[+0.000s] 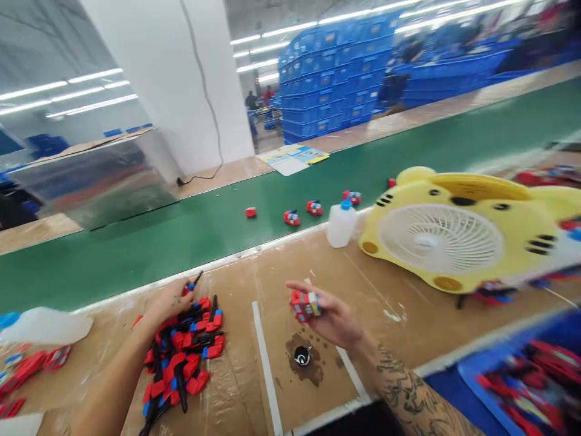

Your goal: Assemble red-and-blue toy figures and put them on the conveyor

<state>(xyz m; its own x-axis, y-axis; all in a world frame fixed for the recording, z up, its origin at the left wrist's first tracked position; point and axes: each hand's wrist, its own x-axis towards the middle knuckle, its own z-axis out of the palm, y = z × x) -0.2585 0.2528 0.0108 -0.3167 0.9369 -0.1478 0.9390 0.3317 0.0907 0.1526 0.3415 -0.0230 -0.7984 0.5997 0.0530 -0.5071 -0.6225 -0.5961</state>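
- Left hand [176,300] pinches a blue-and-black toy part [192,284], by the green conveyor's [136,254] near edge, at the far side of a toy-part pile [184,357].
- Bare brown tabletop [242,284] separates the hands.
- Right hand [334,318] grasps a red toy vehicle part [305,306], left of the yellow fan [517,242].

Your left hand [175,301] covers part of the heap of red, blue and black pieces [181,357]; how its fingers meet the part at their tips can't be made out. The red toy piece [305,306] hides some of your right hand [336,318]. The right edge cuts off the blue bin [474,381], its red contents [540,381] blurred. Your leftmost bottle [49,327] is cropped, and the sheet's [293,158] print is illegible.
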